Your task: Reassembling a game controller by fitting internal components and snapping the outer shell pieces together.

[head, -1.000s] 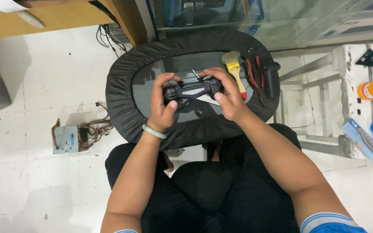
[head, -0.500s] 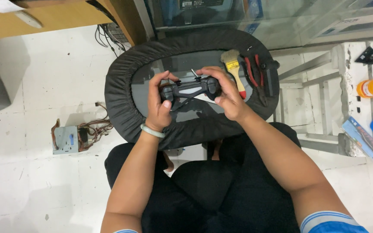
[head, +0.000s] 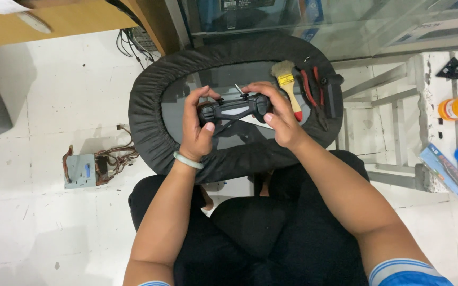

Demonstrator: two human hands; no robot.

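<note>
left hand (head: 196,132) gripping left grip of black game controller (head: 234,108) | right hand (head: 276,114) clasping right grip | controller at frame centre, above round black-rimmed table (head: 147,106) | paintbrush (head: 288,85), red-handled pliers (head: 309,85) just right

The scene is brightly and evenly lit from overhead, so the white floor (head: 38,222) looks almost washed out, palest at its lower right corner. Shadows are soft and short: a faint grey one lies left of the round black tray (head: 149,85), and another beside the small metal box with wires (head: 80,170). The glass cabinet (head: 314,24) along the top edge carries dull reflections. Focus is sharp at the centre, with slight wide-angle bending toward the edges.
</note>
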